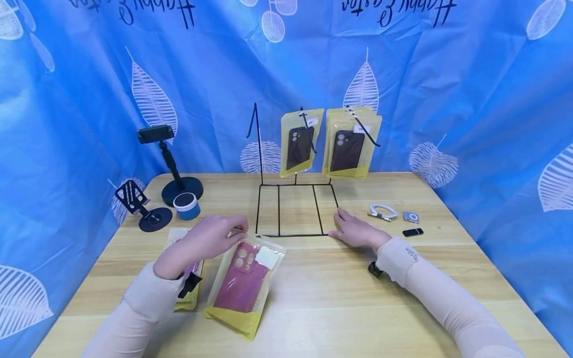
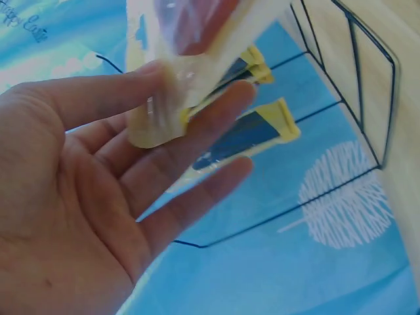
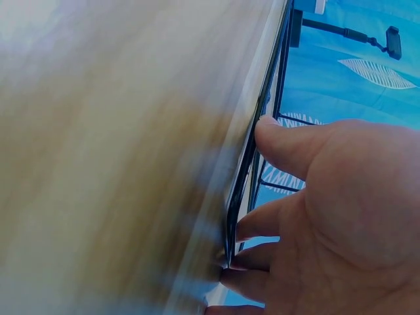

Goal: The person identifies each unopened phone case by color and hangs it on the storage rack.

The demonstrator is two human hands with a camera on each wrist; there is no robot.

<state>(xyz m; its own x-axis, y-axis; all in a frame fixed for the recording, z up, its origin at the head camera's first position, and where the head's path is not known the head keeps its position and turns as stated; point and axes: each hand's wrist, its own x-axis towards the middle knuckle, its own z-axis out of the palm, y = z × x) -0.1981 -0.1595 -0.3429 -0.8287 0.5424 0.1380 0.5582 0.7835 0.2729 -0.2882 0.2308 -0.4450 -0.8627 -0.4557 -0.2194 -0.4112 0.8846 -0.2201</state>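
My left hand [image 1: 210,243] pinches the top edge of a clear-and-yellow pouch with a dark pink phone case [image 1: 241,286] inside, a white label at its top corner. In the left wrist view, the pouch's edge [image 2: 157,125] sits between thumb and index finger, while the other fingers spread out. My right hand [image 1: 355,229] holds the front right corner of a black wire display rack [image 1: 279,209], its thumb and fingers against the base wires. Beneath my left forearm lies another pouch [image 1: 190,301], partly hidden.
Pouched dark phone cases [image 1: 299,149] [image 1: 346,151] hang from the rack's middle and right hooks; its left hook [image 1: 251,122] is bare. Two black phone stands [image 1: 179,186] [image 1: 154,219] and a blue jar [image 1: 187,209] stand left. A white cable [image 1: 384,211] and small gadgets [image 1: 412,232] lie right.
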